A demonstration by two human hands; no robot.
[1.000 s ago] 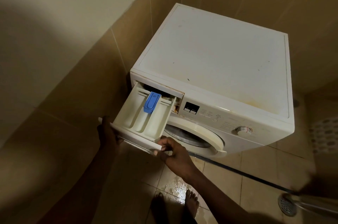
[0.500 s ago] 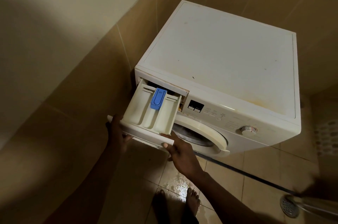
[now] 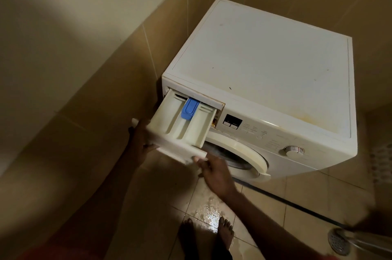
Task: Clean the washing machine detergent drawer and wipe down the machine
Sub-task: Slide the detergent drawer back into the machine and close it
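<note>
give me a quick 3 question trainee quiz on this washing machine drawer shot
1. True or false: the detergent drawer is shut flush with the washing machine.
2. What colour is the insert in the drawer's middle compartment?
3. Which hand grips the drawer front's corner nearest the door: A left hand, B right hand?

Key: 1 false, it is pulled out. 2 blue. 3 B.

both hands outstretched, fingers curled
</note>
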